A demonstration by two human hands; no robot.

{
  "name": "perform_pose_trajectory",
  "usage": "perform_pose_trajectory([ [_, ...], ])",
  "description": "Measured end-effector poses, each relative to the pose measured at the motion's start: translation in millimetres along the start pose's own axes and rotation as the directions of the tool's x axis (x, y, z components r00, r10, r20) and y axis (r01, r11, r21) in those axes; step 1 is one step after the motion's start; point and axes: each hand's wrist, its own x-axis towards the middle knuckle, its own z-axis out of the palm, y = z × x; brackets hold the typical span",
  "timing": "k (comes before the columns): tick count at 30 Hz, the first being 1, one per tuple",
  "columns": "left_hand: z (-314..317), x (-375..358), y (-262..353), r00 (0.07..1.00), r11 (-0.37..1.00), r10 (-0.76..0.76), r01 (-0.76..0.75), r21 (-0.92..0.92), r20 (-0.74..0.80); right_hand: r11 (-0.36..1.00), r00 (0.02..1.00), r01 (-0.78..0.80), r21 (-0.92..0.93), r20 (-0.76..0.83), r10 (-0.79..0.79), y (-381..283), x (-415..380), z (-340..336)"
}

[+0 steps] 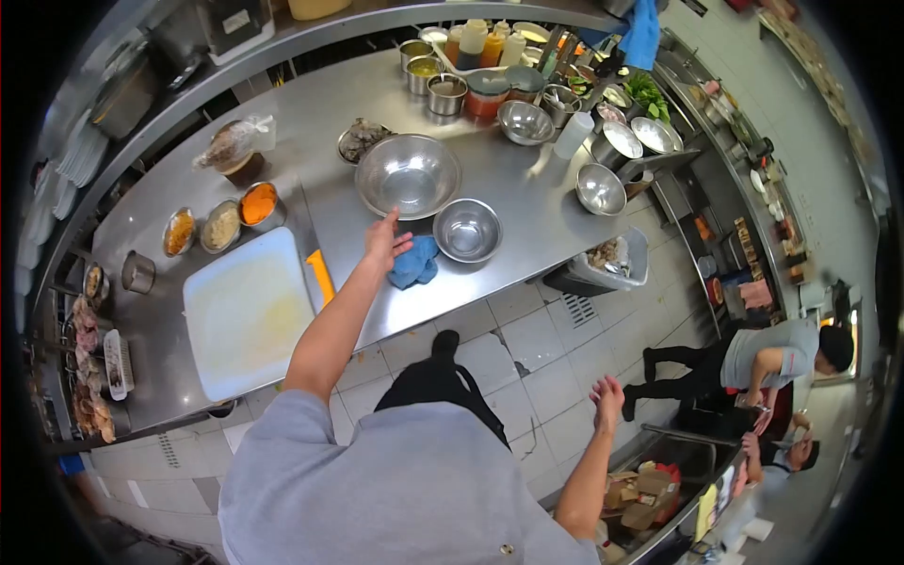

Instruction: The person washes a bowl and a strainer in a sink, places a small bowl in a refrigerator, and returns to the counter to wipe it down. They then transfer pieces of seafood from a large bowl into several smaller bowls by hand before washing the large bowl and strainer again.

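A: Where is the blue cloth (414,265)?
B: Bunched on the steel counter (527,193), near its front edge. The left hand (384,240) rests on its left side, fingers spread, not clamped around it.
A: Why there?
B: Probably for wiping. It lies between the large steel bowl (408,175) behind it and the smaller bowl (467,230) to its right.
A: And the right hand (607,395)?
B: Raised over the tiled floor, open and empty. The white cutting board (247,313) lies to the left, an orange scraper (321,276) beside it.
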Motion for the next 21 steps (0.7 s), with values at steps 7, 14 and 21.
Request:
perform_pose_trajectory([
  [7,-20.5,16.8,-9.2,0.974,0.984,0.167,-0.174,-0.032,-0.156,0.999,0.817,-0.038,-0.013,0.576,0.039,-108.6,20.9,226.3],
  [14,-78.5,-68.8,1.4,0.930,0.959,0.188,-0.243,-0.146,-0.315,0.999,0.827,-0.032,0.033,0.562,0.008,-159.4,18.5,379.4],
  [21,-71.9,-110.9,-16.5,0.907,0.937,0.102,-0.225,-0.266,-0.409,0.993,0.789,-0.006,0.117,0.611,-0.068,-172.4,113.4,414.9],
])
